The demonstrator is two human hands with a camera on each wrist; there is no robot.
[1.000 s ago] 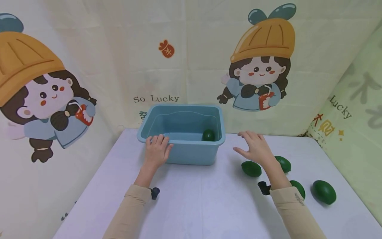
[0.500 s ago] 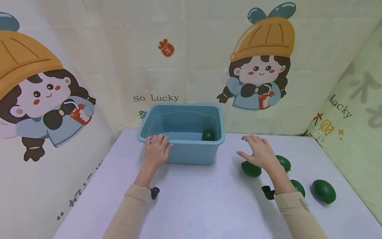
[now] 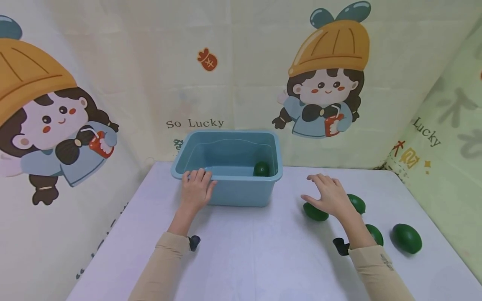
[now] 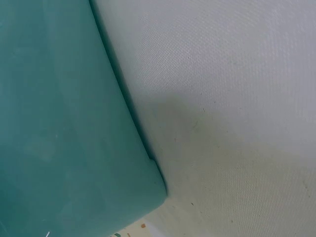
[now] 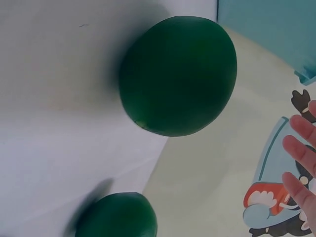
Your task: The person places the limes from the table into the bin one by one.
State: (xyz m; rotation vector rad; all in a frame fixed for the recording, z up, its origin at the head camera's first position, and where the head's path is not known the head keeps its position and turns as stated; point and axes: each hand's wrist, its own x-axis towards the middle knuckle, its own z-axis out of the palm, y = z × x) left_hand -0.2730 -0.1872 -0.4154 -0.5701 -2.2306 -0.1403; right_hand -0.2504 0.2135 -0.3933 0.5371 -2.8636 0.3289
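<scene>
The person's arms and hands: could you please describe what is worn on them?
Both arms wear long beige sleeves, left sleeve and right sleeve. A small black device sits at each wrist. The left hand and right hand are bare, without gloves.

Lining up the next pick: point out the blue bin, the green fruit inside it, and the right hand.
blue bin (image 3: 241, 194), head view, front outer wall.
green fruit inside the bin (image 3: 261, 169), head view, its visible top.
right hand (image 3: 328, 195), head view, back of the hand.

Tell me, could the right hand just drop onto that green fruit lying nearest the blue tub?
Probably yes. The right hand hovers open just above that green fruit, nothing lies between them, and the blue tub stands off to the side.
</scene>
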